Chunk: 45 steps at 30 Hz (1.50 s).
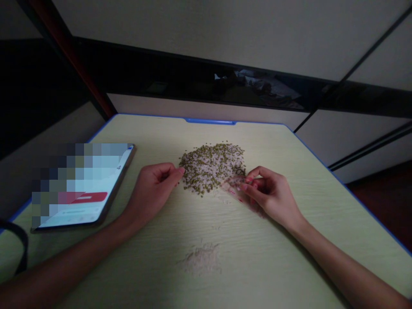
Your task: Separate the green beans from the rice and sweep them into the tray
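L hand [156,186] at pile [210,165] edge, thumb + fingertips together, contents unclear. R hand [268,193] pinching clear bag [241,193], nr pile. Tablet [93,184] L side.

A tablet [93,186] with a lit screen and a red bar across it lies at the left side of a pale, wood-grained counter [257,266] edged in blue, its picture partly pixelated. A black strap [24,246] curves at the lower left. Beyond the counter's far edge, a glossy dark band [144,77], carrying blurred reflections, crosses pale panels [209,30].
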Motion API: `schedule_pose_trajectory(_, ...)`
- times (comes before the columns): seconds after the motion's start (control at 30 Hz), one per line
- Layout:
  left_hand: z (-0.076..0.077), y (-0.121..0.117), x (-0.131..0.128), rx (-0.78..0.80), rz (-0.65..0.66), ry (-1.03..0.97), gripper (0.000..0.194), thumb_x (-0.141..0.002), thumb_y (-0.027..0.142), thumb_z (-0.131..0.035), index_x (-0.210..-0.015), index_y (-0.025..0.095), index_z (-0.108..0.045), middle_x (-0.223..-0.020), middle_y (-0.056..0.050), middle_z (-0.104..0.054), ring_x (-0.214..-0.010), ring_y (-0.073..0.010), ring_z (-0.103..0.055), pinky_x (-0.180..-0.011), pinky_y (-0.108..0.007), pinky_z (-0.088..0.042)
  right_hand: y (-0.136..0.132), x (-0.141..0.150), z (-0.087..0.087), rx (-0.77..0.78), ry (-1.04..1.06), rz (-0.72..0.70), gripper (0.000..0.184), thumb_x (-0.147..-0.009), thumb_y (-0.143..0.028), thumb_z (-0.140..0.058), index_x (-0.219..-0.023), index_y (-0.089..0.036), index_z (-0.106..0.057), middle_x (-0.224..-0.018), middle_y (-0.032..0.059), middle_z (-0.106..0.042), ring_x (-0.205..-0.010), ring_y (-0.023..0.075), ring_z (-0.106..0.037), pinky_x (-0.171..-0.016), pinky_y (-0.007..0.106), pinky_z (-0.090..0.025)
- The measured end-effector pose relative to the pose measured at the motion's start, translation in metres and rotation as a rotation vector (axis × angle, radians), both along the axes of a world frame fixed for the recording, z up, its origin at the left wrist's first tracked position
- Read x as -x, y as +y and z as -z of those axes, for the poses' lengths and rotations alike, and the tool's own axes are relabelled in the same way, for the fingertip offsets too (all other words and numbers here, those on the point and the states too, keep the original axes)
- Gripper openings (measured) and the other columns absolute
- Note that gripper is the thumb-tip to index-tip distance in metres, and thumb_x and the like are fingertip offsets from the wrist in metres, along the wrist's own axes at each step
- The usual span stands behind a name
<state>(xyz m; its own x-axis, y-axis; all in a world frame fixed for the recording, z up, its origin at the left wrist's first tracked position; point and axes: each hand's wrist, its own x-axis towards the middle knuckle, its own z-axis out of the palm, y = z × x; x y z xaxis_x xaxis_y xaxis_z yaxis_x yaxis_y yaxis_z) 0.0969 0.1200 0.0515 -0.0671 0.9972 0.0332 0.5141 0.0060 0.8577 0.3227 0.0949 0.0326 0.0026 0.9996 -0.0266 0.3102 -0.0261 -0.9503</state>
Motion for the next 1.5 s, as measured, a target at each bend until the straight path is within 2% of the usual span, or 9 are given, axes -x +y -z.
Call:
schedule_pose_trajectory(0.43,0.0014,0.0003,0.0001,-0.003,0.002,-0.007,0.034,-0.073,0.029,-0.048,-0.043,0.020,-0.034,-0.035,0.006,-0.030,-0.036,-0.0072,-0.028,-0.039,-0.023,-0.023,-0.0002,-0.0008,-0.0011,-0.045,-0.042,0.071,0.017,-0.067,-0.024,-0.064,-0.069,-0.019,-0.047,-0.041,-0.0075,-0.046,-0.032,0.0062,-0.038,-0.032,0.017,-0.025)
schedule_pose_trajectory(1.07,-0.0038,-0.0025,-0.0010,0.027,0.021,-0.054,0.033,-0.075,0.025,-0.050,-0.045,0.018,-0.037,-0.037,0.009,-0.030,-0.040,-0.0050,-0.028,-0.043,-0.021,-0.022,0.0020,-0.0004,0.0022,-0.032,0.034,-0.022,0.017,-0.071,-0.021,-0.064,-0.074,-0.019,-0.048,-0.044,-0.0083,-0.047,-0.032,0.0046,-0.039,-0.029,0.014,-0.028)
schedule_pose_trajectory(1.33,0.0030,0.0024,0.0005,-0.071,0.047,-0.082,0.034,-0.071,0.030,-0.051,-0.042,0.018,-0.037,-0.039,0.008,-0.030,-0.042,-0.0052,-0.030,-0.043,-0.021,-0.023,0.0037,-0.0001,0.0013,-0.031,0.011,-0.033,0.018,-0.070,-0.021,-0.066,-0.073,-0.018,-0.048,-0.042,-0.0082,-0.046,-0.032,0.0047,-0.040,-0.030,0.014,-0.026)
schedule_pose_trajectory(1.5,0.0029,0.0020,0.0015,-0.071,0.058,-0.086,0.033,-0.071,0.031,-0.051,-0.042,0.018,-0.038,-0.039,0.008,-0.031,-0.042,-0.0050,-0.030,-0.044,-0.021,-0.023,0.0031,-0.0012,0.0024,-0.037,0.027,-0.044,0.017,-0.072,-0.024,-0.065,-0.075,-0.018,-0.049,-0.044,-0.0081,-0.047,-0.032,0.0048,-0.039,-0.030,0.014,-0.027)
